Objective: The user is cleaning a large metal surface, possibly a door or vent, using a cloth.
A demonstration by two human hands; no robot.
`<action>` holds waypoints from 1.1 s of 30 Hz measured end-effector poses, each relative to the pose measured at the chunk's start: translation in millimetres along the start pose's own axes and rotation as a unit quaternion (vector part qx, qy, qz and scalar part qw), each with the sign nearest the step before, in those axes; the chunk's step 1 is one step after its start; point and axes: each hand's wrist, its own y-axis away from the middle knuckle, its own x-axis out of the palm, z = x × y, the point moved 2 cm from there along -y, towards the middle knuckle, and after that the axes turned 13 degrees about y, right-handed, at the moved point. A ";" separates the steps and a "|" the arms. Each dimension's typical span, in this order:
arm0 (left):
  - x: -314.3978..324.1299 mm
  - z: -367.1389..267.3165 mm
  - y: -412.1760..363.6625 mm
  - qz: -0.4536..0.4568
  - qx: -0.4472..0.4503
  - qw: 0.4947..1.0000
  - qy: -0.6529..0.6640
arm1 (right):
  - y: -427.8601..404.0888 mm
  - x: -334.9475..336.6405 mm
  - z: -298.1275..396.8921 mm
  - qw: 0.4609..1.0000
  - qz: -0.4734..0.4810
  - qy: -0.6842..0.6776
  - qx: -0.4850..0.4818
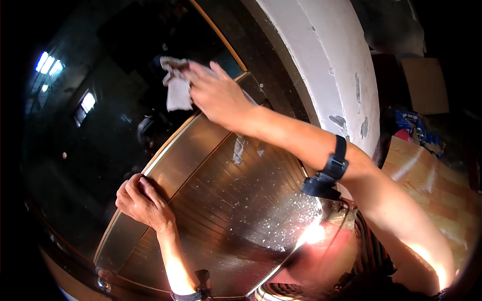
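My right hand (220, 96) holds a crumpled pale cloth (177, 88) with a brownish upper part, its fingers spread over it at the corner of a dark pane or opening (113, 124). The cloth hides what lies under it. Lower left, my left hand (145, 205) curls its fingers over the orange-edged metal rail (184, 145) of a door-like panel. Below the rail is the ribbed brownish metal face (211, 210), with pale smears (238, 150) and many white specks.
A white wall edge (331, 67) with chipped paint runs along the right. Beyond it lie a wood-patterned sheet (425, 188), a cardboard piece (425, 86) and blue packaging (410, 122). Strong glare (312, 233) falls at the panel's lower edge. A metal knob (104, 282) shows lower left.
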 end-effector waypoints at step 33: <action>2.2 4.8 3.9 -0.012 0.032 0.999 0.000 | 98.5 7.1 -29.8 0.964 0.052 -0.114 0.233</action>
